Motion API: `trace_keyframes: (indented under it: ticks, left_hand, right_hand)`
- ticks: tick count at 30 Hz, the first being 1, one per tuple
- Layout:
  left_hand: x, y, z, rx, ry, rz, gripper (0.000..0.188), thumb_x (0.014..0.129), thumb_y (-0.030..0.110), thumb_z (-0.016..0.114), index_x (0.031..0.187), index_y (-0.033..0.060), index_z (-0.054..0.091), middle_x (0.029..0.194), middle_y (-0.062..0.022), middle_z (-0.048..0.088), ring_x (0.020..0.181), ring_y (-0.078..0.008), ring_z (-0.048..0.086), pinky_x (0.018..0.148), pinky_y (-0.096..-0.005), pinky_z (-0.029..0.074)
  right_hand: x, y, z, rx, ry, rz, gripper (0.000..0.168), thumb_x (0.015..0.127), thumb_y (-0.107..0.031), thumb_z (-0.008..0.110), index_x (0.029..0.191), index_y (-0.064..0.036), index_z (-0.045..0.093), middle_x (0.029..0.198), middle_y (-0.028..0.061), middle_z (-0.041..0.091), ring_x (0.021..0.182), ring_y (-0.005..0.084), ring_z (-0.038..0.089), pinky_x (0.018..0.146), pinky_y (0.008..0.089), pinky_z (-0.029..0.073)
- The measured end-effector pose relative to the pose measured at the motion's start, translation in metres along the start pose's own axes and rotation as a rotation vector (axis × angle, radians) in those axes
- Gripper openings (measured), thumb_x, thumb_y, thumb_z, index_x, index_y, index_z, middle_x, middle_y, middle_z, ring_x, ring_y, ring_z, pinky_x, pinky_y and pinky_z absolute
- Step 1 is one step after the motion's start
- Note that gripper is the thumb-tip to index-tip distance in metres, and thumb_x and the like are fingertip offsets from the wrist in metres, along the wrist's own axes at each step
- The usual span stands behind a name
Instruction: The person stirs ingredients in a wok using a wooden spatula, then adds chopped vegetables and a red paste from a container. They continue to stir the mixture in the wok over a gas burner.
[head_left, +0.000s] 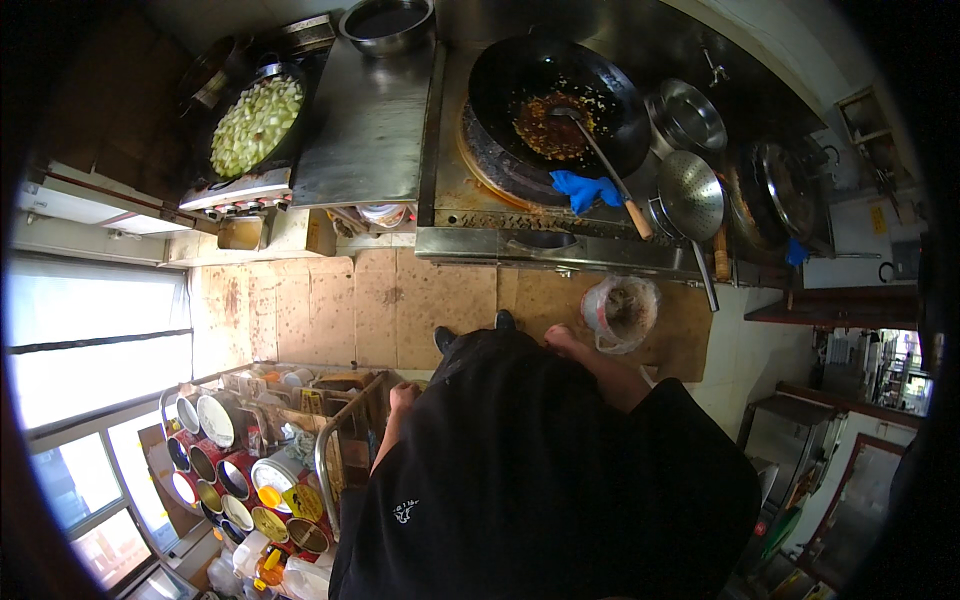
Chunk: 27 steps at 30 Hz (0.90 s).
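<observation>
My left hand (405, 395) hangs at my side near the rail of a loaded cart, its fingers curled and nothing visible in it. Beside my waist is my right hand (561, 337), also curled, close to a lined bucket (619, 313) on the floor. Ahead of me, a black wok (600, 82) sits on a round burner, holding reddish-brown oily sauce (555, 127) with bits in it. A ladle (600, 154) with a wooden handle rests in the wok and over its rim. A blue cloth (583, 192) lies against the near side of the wok.
Left of a steel counter (360, 127), a pan of pale green diced vegetables (259, 124) sits on a stove. A metal bowl (386, 28) stands behind. A perforated strainer (690, 195) and steel pots (694, 116) are right of the wok. The cart (326, 442) holds several cans. Stained cardboard (420, 292) covers the floor.
</observation>
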<state>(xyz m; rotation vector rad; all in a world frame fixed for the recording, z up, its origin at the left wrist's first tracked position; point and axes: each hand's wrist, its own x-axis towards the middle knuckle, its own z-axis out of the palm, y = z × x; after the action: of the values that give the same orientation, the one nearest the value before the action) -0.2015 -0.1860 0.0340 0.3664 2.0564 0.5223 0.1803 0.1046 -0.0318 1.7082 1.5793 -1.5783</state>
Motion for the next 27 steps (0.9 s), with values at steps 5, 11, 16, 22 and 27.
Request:
trace_keyframes:
  ticks: [5,11,16,22,27]
  left_hand:
    - [0.003,-0.003,-0.005,-0.113,-0.018,0.07,0.021,0.076,0.015,0.066,0.09,-0.0009,0.071,0.08,-0.0088,0.071,0.07,-0.0152,0.065,0.066,-0.0276,0.052]
    - [0.003,-0.009,-0.002,-0.108,-0.033,0.045,0.022,0.076,0.016,0.065,0.09,0.0001,0.072,0.08,-0.0095,0.071,0.071,-0.0152,0.066,0.066,-0.0284,0.052]
    - [0.007,-0.007,-0.006,0.003,0.012,0.049,0.028,0.075,0.022,0.064,0.09,-0.0001,0.072,0.08,-0.0108,0.071,0.071,-0.0164,0.067,0.067,-0.0298,0.052]
    - [-0.003,0.006,-0.003,0.004,0.039,0.023,0.03,0.073,0.023,0.063,0.091,-0.0001,0.071,0.08,-0.0112,0.071,0.073,-0.0179,0.067,0.069,-0.0305,0.052]
    - [-0.002,0.004,-0.003,0.013,0.035,0.018,0.03,0.072,0.023,0.063,0.09,-0.0001,0.071,0.08,-0.0118,0.071,0.075,-0.0197,0.067,0.071,-0.0315,0.052]
  right_hand:
    - [-0.026,-0.032,-0.003,0.027,0.023,0.049,0.015,0.075,-0.017,0.059,0.078,-0.005,0.067,0.069,0.0067,0.064,0.057,0.019,0.06,0.05,0.0338,0.048]
    - [-0.028,-0.029,-0.004,-0.062,0.015,0.023,0.016,0.073,-0.017,0.06,0.076,-0.004,0.068,0.067,0.008,0.065,0.058,0.0192,0.061,0.054,0.0346,0.05]
    - [-0.003,-0.015,0.003,-0.152,0.031,-0.02,0.012,0.07,-0.015,0.062,0.075,-0.005,0.067,0.069,0.01,0.065,0.062,0.0237,0.063,0.057,0.0372,0.051]
    - [0.026,0.024,0.002,-0.582,0.007,-0.437,0.011,0.061,-0.013,0.071,0.071,-0.01,0.065,0.081,0.0122,0.065,0.075,0.0311,0.064,0.065,0.0379,0.053]
    - [0.028,0.027,0.001,-0.902,0.062,-0.607,0.009,0.062,-0.012,0.069,0.07,-0.01,0.065,0.078,0.0117,0.065,0.072,0.0299,0.064,0.063,0.0378,0.053]
